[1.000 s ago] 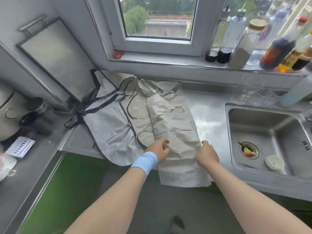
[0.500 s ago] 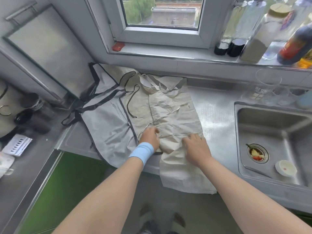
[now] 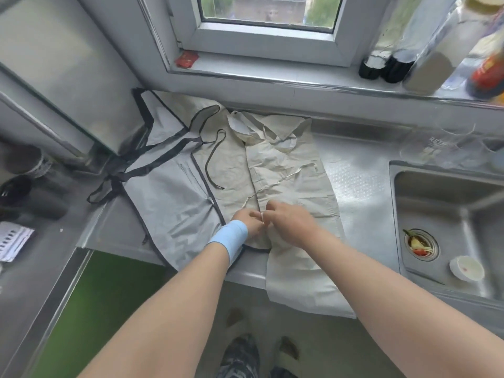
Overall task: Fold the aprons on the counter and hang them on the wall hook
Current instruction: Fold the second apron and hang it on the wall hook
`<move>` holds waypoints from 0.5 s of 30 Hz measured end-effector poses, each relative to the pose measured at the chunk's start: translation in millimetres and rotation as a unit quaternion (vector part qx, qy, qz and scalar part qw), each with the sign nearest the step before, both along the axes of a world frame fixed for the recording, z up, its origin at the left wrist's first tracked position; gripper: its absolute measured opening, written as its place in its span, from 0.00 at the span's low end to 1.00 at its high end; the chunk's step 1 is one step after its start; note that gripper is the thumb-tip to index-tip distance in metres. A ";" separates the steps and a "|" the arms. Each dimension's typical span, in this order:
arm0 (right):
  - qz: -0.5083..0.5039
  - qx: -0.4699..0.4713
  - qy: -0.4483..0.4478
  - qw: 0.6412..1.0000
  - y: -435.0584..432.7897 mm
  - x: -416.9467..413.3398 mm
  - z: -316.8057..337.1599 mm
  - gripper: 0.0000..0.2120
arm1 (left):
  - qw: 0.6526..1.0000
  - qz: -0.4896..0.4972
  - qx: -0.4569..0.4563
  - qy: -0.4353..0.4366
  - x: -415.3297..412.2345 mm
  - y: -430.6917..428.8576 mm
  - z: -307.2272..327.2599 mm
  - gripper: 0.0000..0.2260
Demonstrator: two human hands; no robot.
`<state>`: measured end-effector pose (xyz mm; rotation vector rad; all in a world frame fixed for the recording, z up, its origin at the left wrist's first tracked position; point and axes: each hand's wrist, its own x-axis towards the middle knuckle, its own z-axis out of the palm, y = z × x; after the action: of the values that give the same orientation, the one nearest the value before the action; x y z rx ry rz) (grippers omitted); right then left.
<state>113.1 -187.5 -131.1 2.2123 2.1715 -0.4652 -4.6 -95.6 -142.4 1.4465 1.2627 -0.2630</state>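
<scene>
- Head view, looking down: the steel counter (image 3: 360,186) runs beyond the fingers and to both sides of them. It bears both aprons laid flat, likely so that each can be folded against a firm surface.
- The grey apron (image 3: 169,203), trimmed in dark binding, lies left of the fingers. It is spread open with its dark straps trailing farther left, and it looks not yet folded.
- The beige apron (image 3: 294,170) lies under and beyond the fingers, partly over the grey one. It is doubled lengthwise into a narrow strip, and its lower end hangs over the counter edge on the person's side of the fingers.
- The sink (image 3: 450,203) sits well to the right of the fingers, apart from the cloth.
- The left hand (image 3: 249,221), above a blue wristband (image 3: 229,240), and the right hand (image 3: 291,221) meet over the beige apron's middle. Their knuckles are up and their fingers curled.
- A thin beige tie (image 3: 278,182) is pinched between the fingertips of both hands and runs away from them across the apron. I judge they are gathering it so nothing dangles at the crosswise fold.
- No wall hook is in view.
</scene>
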 end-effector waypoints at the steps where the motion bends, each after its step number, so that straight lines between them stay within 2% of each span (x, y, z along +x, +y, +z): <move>1: 0.028 -0.018 -0.021 0.999 6.3 -2.4 0.7 0.15 | 0.999 0.034 -0.007 -0.024 -7.9 2.9 -6.4 0.08; 3: 0.097 -0.069 -0.071 0.990 15.5 -10.0 1.7 0.21 | 0.998 0.046 0.031 -0.039 -25.5 3.3 -14.3 0.13; 6: 0.195 -0.109 -0.132 0.966 24.3 -26.6 1.7 0.35 | 0.990 0.127 -0.007 -0.055 -51.6 -12.3 -14.4 0.12; 8: 0.222 -0.121 -0.178 0.951 27.1 -36.8 0.2 0.30 | 0.985 0.165 -0.027 -0.036 -65.8 -29.8 -23.5 0.08; 10: 0.221 -0.126 -0.192 0.948 28.4 -42.2 -0.6 0.22 | 0.982 0.186 -0.021 -0.005 -78.4 -42.5 -63.2 0.08; 12: 0.221 -0.136 -0.208 0.943 26.8 -42.4 2.1 0.16 | 0.981 0.188 -0.043 -0.011 -80.4 -59.5 -82.5 0.08; 15: 0.236 -0.129 -0.236 0.934 21.8 -40.2 3.8 0.14 | 0.986 0.147 -0.051 -0.052 -69.1 -86.9 -29.3 0.09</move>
<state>72.9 -165.7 -127.3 1.4117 2.1146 -0.1614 -73.7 -182.5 -171.7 1.1538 1.3372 -0.0521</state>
